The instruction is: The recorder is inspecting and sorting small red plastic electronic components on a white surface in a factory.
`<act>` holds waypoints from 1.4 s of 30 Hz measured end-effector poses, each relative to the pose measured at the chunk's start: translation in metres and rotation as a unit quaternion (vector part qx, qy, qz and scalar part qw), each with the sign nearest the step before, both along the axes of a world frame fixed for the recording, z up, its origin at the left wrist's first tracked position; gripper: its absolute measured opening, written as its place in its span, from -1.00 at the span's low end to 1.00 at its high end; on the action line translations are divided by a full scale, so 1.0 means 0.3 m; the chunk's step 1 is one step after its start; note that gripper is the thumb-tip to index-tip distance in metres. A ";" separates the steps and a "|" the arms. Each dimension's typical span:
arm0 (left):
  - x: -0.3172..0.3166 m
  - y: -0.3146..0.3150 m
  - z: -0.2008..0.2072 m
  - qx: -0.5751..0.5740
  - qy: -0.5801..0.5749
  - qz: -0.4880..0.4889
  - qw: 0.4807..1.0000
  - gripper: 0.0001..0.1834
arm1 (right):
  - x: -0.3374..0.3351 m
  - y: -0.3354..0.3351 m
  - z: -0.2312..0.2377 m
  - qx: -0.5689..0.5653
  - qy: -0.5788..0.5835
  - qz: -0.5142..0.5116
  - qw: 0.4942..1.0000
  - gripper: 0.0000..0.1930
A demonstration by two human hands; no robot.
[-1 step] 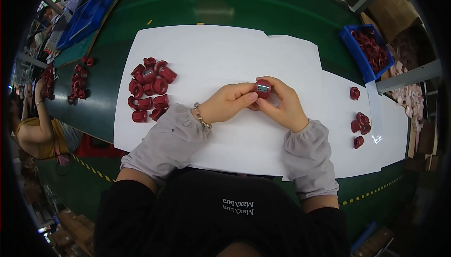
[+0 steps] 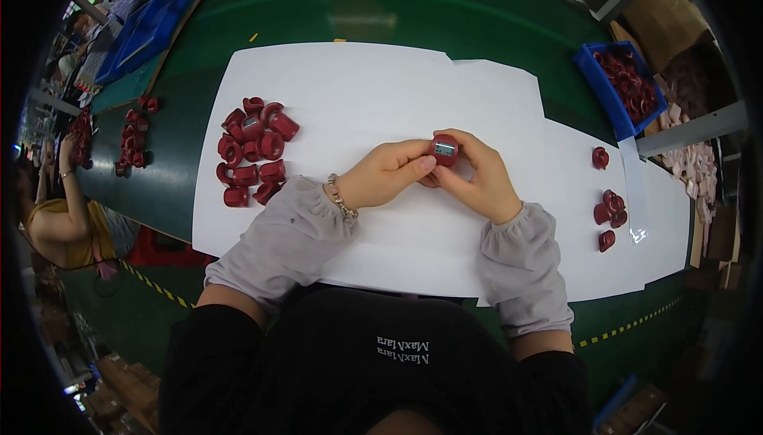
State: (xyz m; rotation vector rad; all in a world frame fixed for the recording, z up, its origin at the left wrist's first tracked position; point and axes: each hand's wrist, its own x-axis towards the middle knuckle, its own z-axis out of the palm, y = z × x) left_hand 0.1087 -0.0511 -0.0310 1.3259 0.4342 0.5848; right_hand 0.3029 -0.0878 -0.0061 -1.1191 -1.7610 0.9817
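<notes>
Both my hands hold one small dark red device (image 2: 444, 149), rounded, with a little grey display facing up, above the white sheet. My left hand (image 2: 387, 174) pinches it from the left, thumb against its lower edge. My right hand (image 2: 482, 178) wraps its fingers round the right side. Parts of the device are hidden behind the fingers. To the left, a pile of similar dark red pieces (image 2: 272, 145) lies on the sheet, some showing a curved, ring-like band. Several more red pieces (image 2: 610, 204) lie apart on the right.
White sheets (image 2: 358, 85) cover part of the green table (image 2: 302, 5). A blue bin (image 2: 592, 77) of red parts stands at the far right, near a metal post (image 2: 691, 129). At left, a co-worker (image 2: 63, 212) sits beside more red pieces (image 2: 133, 141) and a blue tray (image 2: 151, 29).
</notes>
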 end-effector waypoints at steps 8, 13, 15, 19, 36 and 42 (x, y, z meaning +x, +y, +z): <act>-0.001 -0.009 0.044 -0.045 0.003 0.063 0.997 -0.61 | 0.038 0.028 -0.015 -0.185 0.288 -0.074 0.937 -0.59; 0.001 -0.008 0.044 -0.027 0.052 0.112 0.992 -0.66 | 0.070 0.033 0.027 0.011 0.616 -0.138 0.776 -0.52; 0.002 -0.006 0.045 -0.023 0.047 0.109 0.993 -0.66 | 0.066 0.028 0.017 -0.014 0.562 -0.142 0.815 -0.51; -0.026 -0.022 0.050 -0.029 0.071 0.122 0.990 -0.72 | 0.031 0.042 -0.006 -0.101 0.376 -0.117 0.914 -0.55; -0.465 0.050 0.196 0.447 0.546 0.273 0.654 -0.76 | 0.025 0.029 -0.014 -0.101 0.174 -0.142 0.969 -0.75; -0.386 0.102 0.157 0.379 0.566 0.227 0.696 -0.76 | 0.016 0.025 -0.027 -0.113 0.158 -0.108 0.975 -0.77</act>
